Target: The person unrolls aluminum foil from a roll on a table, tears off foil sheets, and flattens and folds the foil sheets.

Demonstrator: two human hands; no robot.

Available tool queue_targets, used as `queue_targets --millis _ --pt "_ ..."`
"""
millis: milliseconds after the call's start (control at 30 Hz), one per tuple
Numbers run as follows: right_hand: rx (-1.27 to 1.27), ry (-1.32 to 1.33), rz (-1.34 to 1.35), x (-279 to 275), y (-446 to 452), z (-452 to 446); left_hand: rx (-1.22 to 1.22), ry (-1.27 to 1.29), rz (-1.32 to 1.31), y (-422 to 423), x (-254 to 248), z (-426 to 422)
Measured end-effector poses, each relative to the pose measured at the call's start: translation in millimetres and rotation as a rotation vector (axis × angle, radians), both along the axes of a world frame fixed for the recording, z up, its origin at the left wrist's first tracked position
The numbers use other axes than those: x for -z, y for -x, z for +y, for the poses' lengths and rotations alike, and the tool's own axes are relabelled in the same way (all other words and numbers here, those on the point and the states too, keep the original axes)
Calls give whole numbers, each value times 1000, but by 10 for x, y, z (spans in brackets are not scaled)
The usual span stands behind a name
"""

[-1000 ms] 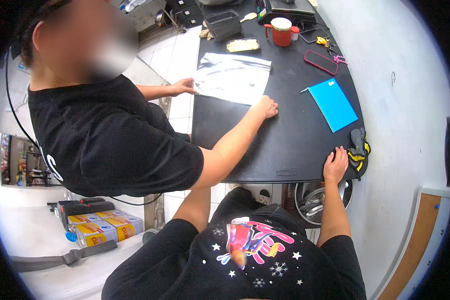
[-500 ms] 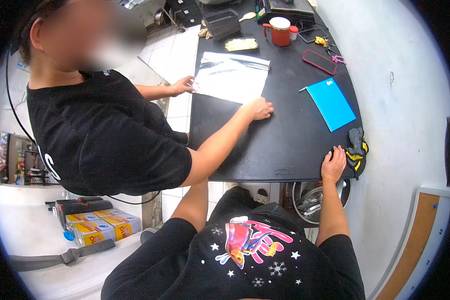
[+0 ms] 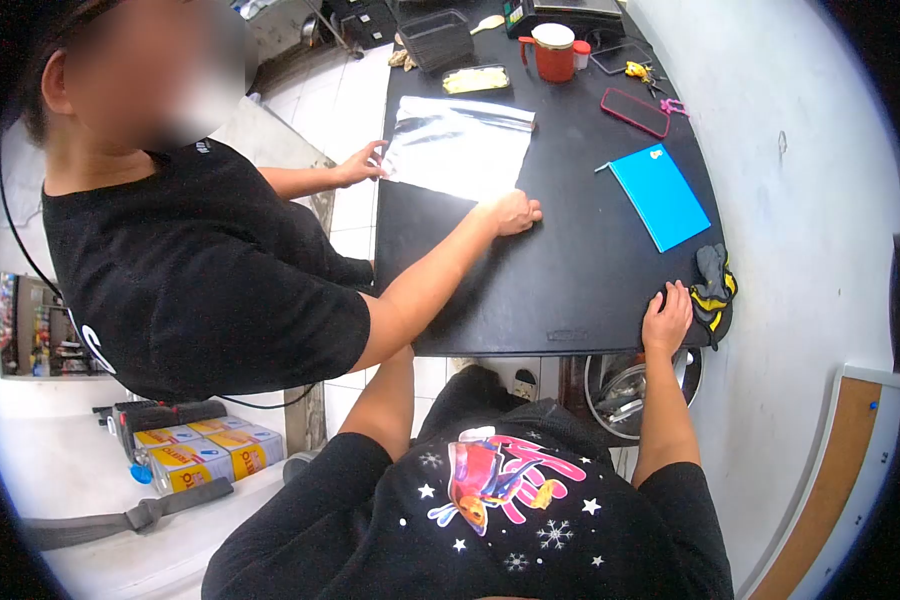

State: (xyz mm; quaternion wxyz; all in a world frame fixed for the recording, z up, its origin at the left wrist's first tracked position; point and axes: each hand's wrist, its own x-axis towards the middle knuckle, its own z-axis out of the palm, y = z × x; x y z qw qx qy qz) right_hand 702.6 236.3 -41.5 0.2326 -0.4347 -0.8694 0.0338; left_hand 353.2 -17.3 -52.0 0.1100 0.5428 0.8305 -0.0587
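Observation:
My right hand [image 3: 667,318] rests flat, fingers extended, on the near right corner of the black table [image 3: 590,290]. Right beside its fingertips lies a pair of grey-and-yellow gloves [image 3: 712,290]. Of my left arm only the forearm [image 3: 395,395] shows; the hand itself is hidden behind a co-worker's arm. That person in a black shirt [image 3: 210,270] stands on my left. Their hands are at a sheet of aluminium foil [image 3: 460,150] spread on the table, one at its left edge, the other at its near right corner.
A blue notebook [image 3: 660,197] and a pink-edged phone [image 3: 635,112] lie on the right. Farther back are a red mug [image 3: 553,60], a small tray of pale yellow food [image 3: 475,80], a black basket [image 3: 436,42] and a scale [image 3: 570,12]. A white wall [image 3: 790,220] borders the right side.
The view has shifted slightly, so the table and its items sit a little higher and to the left. The co-worker's hands stay at the foil; my right hand keeps its place.

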Motion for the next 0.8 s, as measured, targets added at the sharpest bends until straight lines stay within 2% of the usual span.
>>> queue_targets --millis 800 --pt "0 21 0 -23 6 -5 -62 -58 7 -129 44 -267"
